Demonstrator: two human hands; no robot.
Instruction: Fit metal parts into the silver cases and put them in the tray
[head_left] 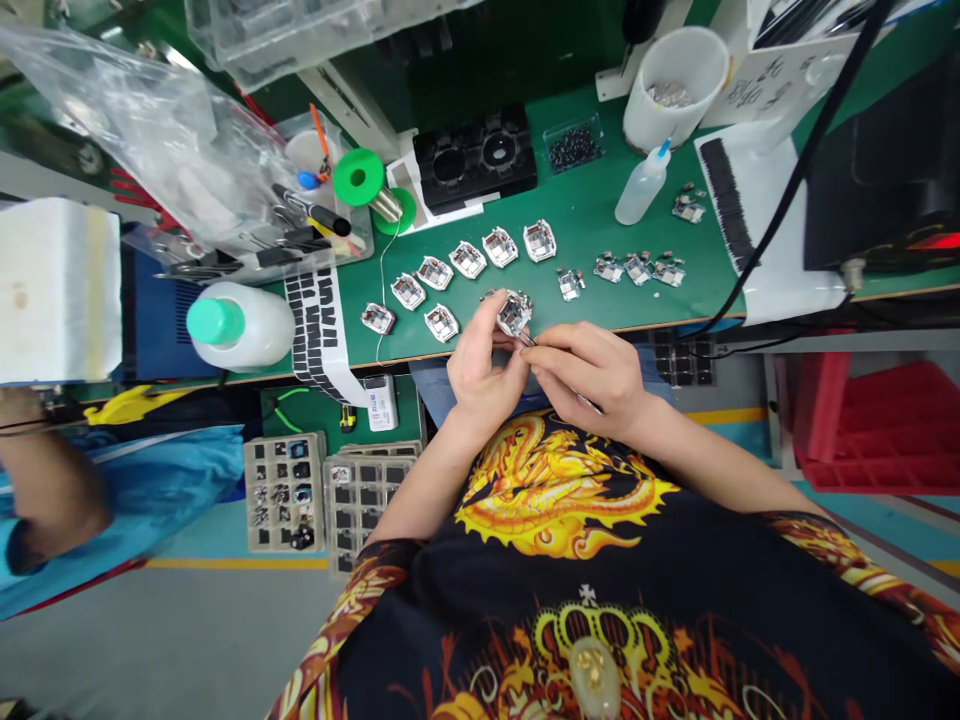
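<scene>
My left hand [484,365] grips a small watch case [514,313] with a circuit board in it, just over the front edge of the bench. Pinched in my right hand [589,375] are slim metal tweezers [528,340], their tip at the lower edge of that case; my fingers cover most of them. Several similar open watch cases [468,259] lie in a slanting row beyond my left hand, with one more case [442,322] close beside it. Small circuit boards [638,268] rest on the green mat to the right.
A solder spool [360,178], a green-capped bottle [244,325] and a plastic bag [187,130] stand left. Behind are a black fixture [476,158], a tray of screws [573,146], a dropper bottle [643,187] and a white cup [675,90]. A black cable [795,190] crosses right. A co-worker's arm [56,480] is at left.
</scene>
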